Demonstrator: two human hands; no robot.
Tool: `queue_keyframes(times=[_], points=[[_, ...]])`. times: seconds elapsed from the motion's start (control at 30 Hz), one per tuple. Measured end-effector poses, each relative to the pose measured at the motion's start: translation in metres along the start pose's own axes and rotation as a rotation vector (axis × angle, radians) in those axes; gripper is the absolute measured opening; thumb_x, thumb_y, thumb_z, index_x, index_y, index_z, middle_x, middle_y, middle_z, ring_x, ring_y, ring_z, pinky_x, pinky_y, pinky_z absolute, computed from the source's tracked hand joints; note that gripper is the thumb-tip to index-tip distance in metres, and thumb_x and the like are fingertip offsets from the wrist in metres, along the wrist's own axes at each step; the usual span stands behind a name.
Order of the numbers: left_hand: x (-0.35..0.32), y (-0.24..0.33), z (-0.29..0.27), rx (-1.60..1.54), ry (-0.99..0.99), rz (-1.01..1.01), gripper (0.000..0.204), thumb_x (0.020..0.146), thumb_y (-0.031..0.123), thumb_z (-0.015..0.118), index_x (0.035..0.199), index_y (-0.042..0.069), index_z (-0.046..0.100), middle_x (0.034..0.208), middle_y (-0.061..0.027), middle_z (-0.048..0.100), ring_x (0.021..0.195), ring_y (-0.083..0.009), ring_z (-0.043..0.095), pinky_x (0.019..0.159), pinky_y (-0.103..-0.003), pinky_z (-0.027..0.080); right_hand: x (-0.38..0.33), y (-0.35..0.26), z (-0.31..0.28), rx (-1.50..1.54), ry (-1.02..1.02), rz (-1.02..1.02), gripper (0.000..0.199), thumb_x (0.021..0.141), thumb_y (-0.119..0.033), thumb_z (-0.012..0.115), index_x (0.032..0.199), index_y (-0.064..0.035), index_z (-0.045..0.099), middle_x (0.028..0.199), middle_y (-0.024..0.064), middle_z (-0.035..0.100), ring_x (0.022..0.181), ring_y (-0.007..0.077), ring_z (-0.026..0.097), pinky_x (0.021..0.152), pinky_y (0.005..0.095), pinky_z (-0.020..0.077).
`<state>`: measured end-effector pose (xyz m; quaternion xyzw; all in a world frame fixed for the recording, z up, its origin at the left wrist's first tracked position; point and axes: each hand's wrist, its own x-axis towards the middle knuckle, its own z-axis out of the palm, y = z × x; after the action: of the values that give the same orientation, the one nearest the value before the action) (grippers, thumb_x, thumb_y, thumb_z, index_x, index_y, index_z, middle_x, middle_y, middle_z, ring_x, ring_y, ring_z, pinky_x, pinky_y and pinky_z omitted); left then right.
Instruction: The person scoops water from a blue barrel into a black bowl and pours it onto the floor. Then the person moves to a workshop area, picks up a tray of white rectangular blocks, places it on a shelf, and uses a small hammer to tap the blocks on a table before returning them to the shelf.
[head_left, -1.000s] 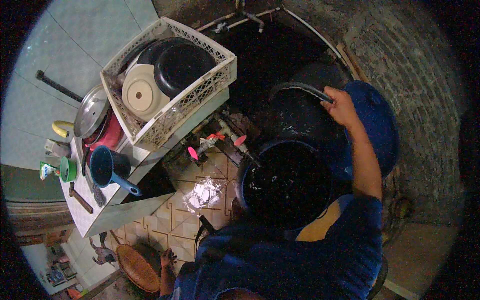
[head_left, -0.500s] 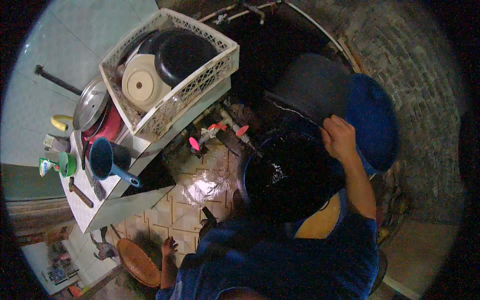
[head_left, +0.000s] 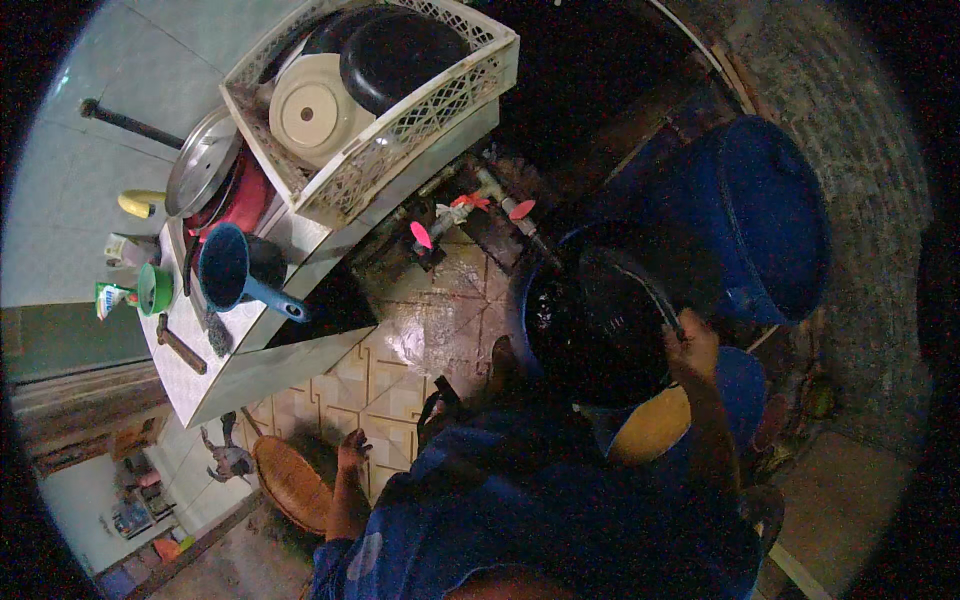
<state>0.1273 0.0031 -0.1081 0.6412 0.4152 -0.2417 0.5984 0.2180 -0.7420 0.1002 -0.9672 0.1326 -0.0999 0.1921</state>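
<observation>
Right hand (head_left: 693, 348): gripping dark vessel (head_left: 625, 305) by rim, fingers clamping round edge. Dark vessel: lying over or inside mouth of blue-rimmed tub (head_left: 524, 315); too dark to tell which. Left hand (head_left: 353, 452): hanging empty, fingers slightly parted, near brown round basket (head_left: 290, 483). Blue lidded barrel (head_left: 778, 215): standing beyond right hand. Pink-handled taps (head_left: 421, 236): projecting left of tub. Blue dipper (head_left: 224, 268): resting on counter (head_left: 215, 395).

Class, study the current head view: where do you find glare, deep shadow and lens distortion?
Head view: strong glare on the tiled floor; deep shadow hiding detail in the dark vessel that the right hand grips; lines on the rough wall bow near the rim; grain speckles the dark areas.
</observation>
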Motion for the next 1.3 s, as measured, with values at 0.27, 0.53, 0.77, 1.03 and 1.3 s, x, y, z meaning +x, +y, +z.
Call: queue_keyframes(times=[0.27,0.53,0.77,1.03,1.3], points=[[0.0,-0.03,-0.028,0.117,-0.072,0.277,0.042,0.091,0.032,0.067,0.12,0.003,0.061,0.1,-0.0066,0.065,0.089,-0.0204,0.064,0.067,-0.034,0.054,-0.035,-0.004,0.064,-0.164,-0.12,-0.05,0.03,0.081,-0.02,0.07,0.104,-0.0002,0.065,0.104,0.0221,0.065,0.094,0.0381,0.064,0.082,0.047,0.0514],[-0.033,-0.055,-0.025,0.192,0.063,-0.088,0.044,0.094,0.045,0.057,0.12,0.009,0.059,0.102,-0.0047,0.065,0.084,-0.02,0.066,0.058,-0.033,0.049,-0.04,-0.016,0.091,0.126,-0.274,0.233,0.026,0.085,-0.016,0.067,0.104,0.001,0.063,0.097,0.0168,0.066,0.087,0.03,0.064,0.077,0.0391,0.0509],[-0.059,-0.068,-0.028,0.092,0.073,-0.05,0.049,0.092,0.047,0.06,0.125,0.011,0.057,0.102,-0.0053,0.063,0.085,-0.0209,0.065,0.063,-0.037,0.047,-0.037,0.028,0.036,0.881,0.02,0.485,0.024,0.084,-0.012,0.067,0.105,-0.0037,0.06,0.098,0.0068,0.061,0.083,0.0229,0.058,0.079,0.034,0.0497],[-0.077,-0.138,-0.082,-0.054,0.101,-0.087,0.051,0.09,0.046,0.062,0.127,0.011,0.056,0.104,-0.0059,0.064,0.083,-0.0216,0.065,0.061,-0.037,0.045,-0.063,-0.065,-0.077,1.22,0.274,0.678,0.035,0.083,-0.008,0.068,0.115,-0.0057,0.054,0.103,0.0063,0.063,0.092,0.0186,0.062,0.081,0.033,0.0511],[-0.124,-0.23,-0.163,-0.148,0.199,-0.159,0.05,0.09,0.045,0.064,0.122,0.008,0.059,0.097,-0.0044,0.065,0.08,-0.0215,0.065,0.056,-0.034,0.044,-0.102,-0.231,-0.07,1.378,0.014,0.317,0.034,0.08,-0.003,0.066,0.112,-0.0046,0.055,0.095,0.0039,0.064,0.084,0.0181,0.064,0.079,0.0289,0.0525]])
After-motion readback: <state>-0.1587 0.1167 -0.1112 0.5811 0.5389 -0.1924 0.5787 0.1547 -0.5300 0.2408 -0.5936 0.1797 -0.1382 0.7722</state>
